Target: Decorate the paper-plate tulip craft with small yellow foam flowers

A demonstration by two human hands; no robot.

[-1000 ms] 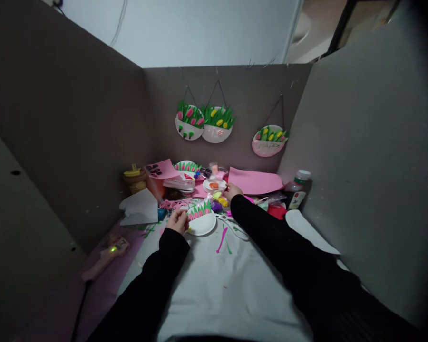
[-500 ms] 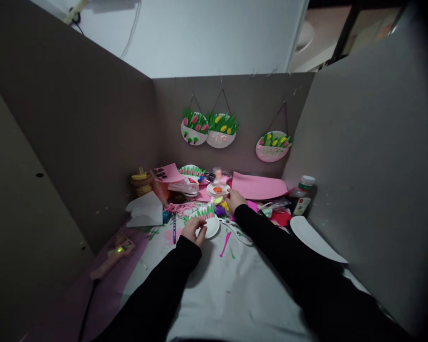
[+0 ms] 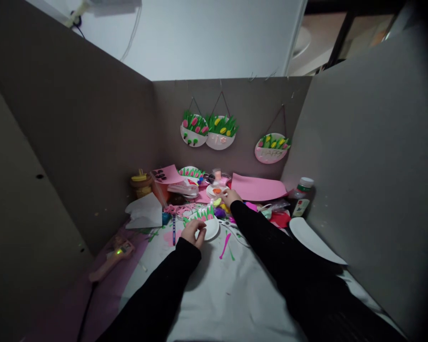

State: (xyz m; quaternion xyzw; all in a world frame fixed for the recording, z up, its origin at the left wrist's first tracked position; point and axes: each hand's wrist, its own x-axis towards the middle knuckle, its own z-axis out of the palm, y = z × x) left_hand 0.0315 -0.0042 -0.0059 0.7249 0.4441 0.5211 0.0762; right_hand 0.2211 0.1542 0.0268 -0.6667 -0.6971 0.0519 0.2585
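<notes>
My left hand point(image 3: 193, 232) is curled over the left edge of a white paper plate point(image 3: 211, 231). Green grass and pink tulip shapes line the plate's top edge. Farther back, my right hand point(image 3: 230, 197) reaches in with its fingers close together. Its fingertips are beside a small white dish point(image 3: 210, 192) that bears an orange piece point(image 3: 217, 191). Whatever lies between those fingertips is too small to make out. Just below them are yellow pieces point(image 3: 217, 202) and a purple lump point(image 3: 219, 212). White-handled scissors point(image 3: 239, 237) lie partly under my right forearm.
A magenta modelling tool point(image 3: 225, 245) lies in front. To the left are a glowing glue gun point(image 3: 116, 259), a pencil point(image 3: 174, 230) and white paper point(image 3: 144, 212). Pink sheet point(image 3: 258, 186), bottle point(image 3: 302, 195) and cut white plate point(image 3: 316, 240) are right. Decorated plates point(image 3: 221, 139) hang behind.
My right hand has shifted left, bringing its fingertips closer to the orange piece on the small dish. My left hand stays at the tulip plate. The view has tilted slightly.
</notes>
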